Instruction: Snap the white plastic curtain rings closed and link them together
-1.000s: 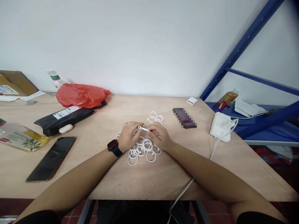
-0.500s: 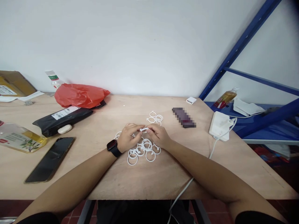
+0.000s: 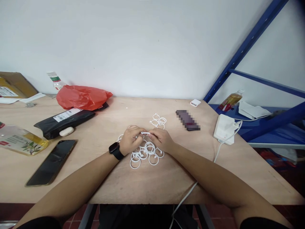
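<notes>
Between my two hands is a white plastic ring (image 3: 145,133), seen nearly edge-on. My left hand (image 3: 130,139), with a black watch (image 3: 116,150) on its wrist, pinches the ring's left end. The right end is gripped by the thumb and fingers of my right hand (image 3: 163,138). Below the hands lies a loose pile of white rings (image 3: 153,159), several overlapping, some with small knobs. Part of this pile is hidden by my left hand. Beyond my right hand sits a smaller group of white rings (image 3: 156,116).
To the left are a phone (image 3: 51,163), an oil bottle (image 3: 22,141), a white case (image 3: 66,131), a black parcel (image 3: 64,122) and a red bag (image 3: 83,98). A pixelated dark object (image 3: 188,120), a charger (image 3: 195,102) and a power strip (image 3: 224,128) with a cable lie right.
The held ring has turned slightly between my fingers, and my left thumb has shifted. Both hands stay in nearly the same place, and the piles look unchanged.
</notes>
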Action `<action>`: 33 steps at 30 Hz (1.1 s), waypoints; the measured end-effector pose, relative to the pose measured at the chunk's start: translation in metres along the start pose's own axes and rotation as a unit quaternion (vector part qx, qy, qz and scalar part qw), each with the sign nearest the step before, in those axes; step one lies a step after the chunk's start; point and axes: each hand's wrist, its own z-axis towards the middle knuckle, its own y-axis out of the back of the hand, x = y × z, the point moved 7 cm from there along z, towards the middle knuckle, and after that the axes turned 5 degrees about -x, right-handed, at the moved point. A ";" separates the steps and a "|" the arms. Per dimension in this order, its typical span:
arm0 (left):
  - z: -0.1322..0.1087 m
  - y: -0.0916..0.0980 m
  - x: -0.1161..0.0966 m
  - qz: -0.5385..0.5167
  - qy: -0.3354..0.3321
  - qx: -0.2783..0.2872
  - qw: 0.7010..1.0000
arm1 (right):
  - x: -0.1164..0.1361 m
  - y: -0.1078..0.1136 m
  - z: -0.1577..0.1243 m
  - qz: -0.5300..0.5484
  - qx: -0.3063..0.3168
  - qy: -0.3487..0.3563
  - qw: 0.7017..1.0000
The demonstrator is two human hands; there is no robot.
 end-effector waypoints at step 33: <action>0.000 0.006 -0.012 -0.020 -0.093 -0.038 0.995 | -0.003 0.000 0.000 0.024 -0.004 0.002 1.000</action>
